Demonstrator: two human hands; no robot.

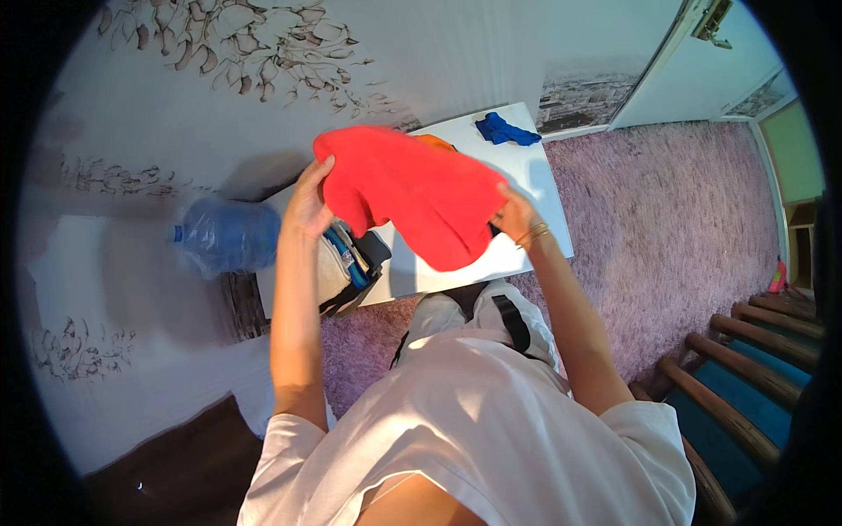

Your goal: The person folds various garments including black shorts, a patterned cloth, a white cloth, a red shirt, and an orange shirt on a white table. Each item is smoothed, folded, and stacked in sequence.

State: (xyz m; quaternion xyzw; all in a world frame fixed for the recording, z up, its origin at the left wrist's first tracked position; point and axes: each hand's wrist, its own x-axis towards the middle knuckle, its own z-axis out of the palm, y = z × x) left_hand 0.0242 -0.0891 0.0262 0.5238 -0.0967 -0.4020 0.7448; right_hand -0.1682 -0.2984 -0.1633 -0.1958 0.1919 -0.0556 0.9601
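A red cloth garment (414, 191) hangs stretched between my two hands over a white table (401, 269). My left hand (310, 200) grips its left end, with the thumb on top of the fabric. At the garment's right edge, my right hand (516, 215) pinches the cloth; a gold-coloured bracelet circles that wrist. Part of an orange cloth (435, 141) shows behind the red one, mostly hidden by it. A stack of folded clothes (348, 263) in cream, blue and dark colours sits below my left hand.
At the table's far right corner lies a crumpled blue cloth (506, 129). A large blue plastic water bottle (230, 235) stands by the table's left end. Wooden rails (743, 368) run along the lower right, and pink carpet (651, 217) covers the floor. A door (704, 79) is at upper right.
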